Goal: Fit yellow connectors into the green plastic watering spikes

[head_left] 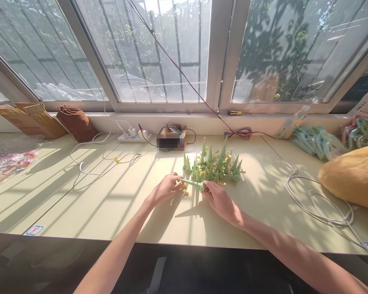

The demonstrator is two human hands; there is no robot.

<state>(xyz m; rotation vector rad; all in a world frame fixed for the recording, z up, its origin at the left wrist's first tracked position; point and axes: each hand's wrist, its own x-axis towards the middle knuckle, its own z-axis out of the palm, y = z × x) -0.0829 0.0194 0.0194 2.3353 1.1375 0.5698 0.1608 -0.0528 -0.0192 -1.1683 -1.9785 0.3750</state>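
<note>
A slim green cone-shaped piece (190, 183) lies nearly level between my two hands. My left hand (165, 189) pinches its thin tip at the left. At the wider end, my right hand (217, 198) has its fingers closed on the piece. Just beyond them stands a cluster of green pointed pieces (209, 159), with small yellow parts among them. A few small yellow parts (185, 192) lie on the table beside my left fingertips.
A power strip (135, 136) and a small box (173, 132) sit along the window side of the pale table (125, 212). Coiled grey cable (319, 204) and an orange plush object (352, 175) are at the right. Brown bag (76, 122) and plastic packets (12, 163) occupy the left.
</note>
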